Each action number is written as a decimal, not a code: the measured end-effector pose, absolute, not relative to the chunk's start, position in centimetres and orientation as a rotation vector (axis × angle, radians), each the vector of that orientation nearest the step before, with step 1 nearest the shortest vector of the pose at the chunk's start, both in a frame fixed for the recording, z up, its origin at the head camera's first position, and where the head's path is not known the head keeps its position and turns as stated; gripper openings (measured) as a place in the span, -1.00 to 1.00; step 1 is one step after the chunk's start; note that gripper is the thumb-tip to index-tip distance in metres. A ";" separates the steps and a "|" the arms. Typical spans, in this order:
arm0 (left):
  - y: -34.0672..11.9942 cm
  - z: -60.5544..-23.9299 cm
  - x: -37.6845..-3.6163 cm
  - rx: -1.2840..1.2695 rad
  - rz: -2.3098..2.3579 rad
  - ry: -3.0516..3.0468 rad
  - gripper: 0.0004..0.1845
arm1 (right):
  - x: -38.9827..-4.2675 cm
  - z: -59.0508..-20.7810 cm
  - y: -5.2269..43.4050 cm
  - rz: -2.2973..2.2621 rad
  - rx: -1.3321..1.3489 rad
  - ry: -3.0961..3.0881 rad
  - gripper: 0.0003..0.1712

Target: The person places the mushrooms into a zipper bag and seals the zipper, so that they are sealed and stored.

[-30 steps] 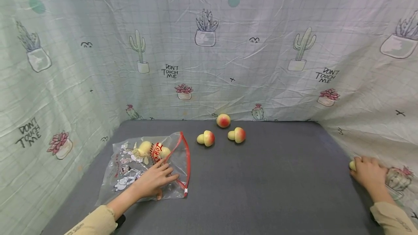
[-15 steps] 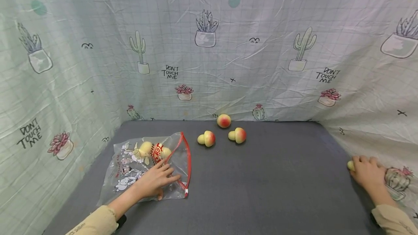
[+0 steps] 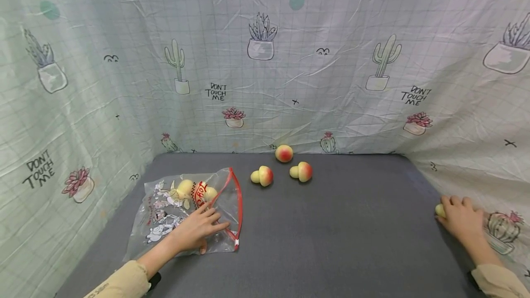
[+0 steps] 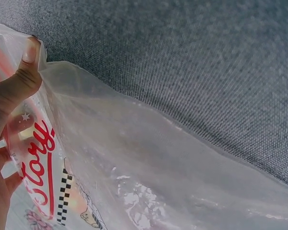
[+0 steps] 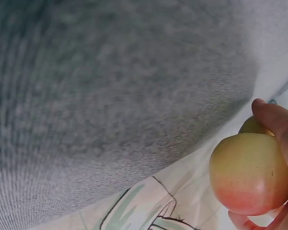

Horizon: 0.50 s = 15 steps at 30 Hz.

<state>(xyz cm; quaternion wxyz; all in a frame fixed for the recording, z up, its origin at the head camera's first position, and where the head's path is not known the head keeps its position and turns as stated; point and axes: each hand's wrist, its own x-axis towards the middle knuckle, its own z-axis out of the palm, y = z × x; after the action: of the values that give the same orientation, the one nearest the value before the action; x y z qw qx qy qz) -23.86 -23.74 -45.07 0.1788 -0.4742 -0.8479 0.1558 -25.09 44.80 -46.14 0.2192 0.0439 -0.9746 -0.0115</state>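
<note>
In the head view, my left hand [image 3: 198,226] is on a clear zip bag [image 3: 141,224] with cartoon prints and a red zip edge. My left thumb and fingers grip the bag's film from opposite sides in the left wrist view. Yellow rounded pieces [image 3: 185,186] show through the film. At the right edge of the table, my right hand [image 3: 463,220] holds a mushroom-shaped toy [image 5: 249,175], yellow with a reddish cap. Its thumb lies along the stem side and its fingers curl behind the cap, partly out of frame.
Two more mushroom-shaped toys lie back on the dark grey table [image 3: 343,229]: one on the left [image 3: 262,176], one on the right [image 3: 301,172]. Behind them sits a third rounded toy [image 3: 284,153], red end forward. A cactus-print cloth [image 3: 314,86] walls the back and sides.
My right hand has moved a little left and inward from the right cloth, carrying the mushroom-shaped toy. The left hand and the bag have stayed in place.
</note>
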 end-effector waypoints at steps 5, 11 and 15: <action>-23.6 -44.9 -23.8 -1.339 0.449 -2.408 -0.09 | -24.9 -45.8 44.2 -0.030 0.145 -2.667 -0.49; -23.6 -45.0 -23.8 -1.328 0.447 -2.417 -0.06 | -25.0 -45.6 42.8 -0.067 0.209 -2.606 -0.44; -23.5 -45.0 -23.8 -1.325 0.466 -2.423 -0.06 | -25.1 -45.5 41.6 -0.060 0.232 -2.580 -0.43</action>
<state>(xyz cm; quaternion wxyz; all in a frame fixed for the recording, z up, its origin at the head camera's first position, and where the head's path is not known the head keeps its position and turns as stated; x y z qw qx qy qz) -23.77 -23.47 -45.00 0.1697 -0.4663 -0.8526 0.1639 -25.13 41.57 -45.46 0.2720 0.0860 -0.9582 -0.0222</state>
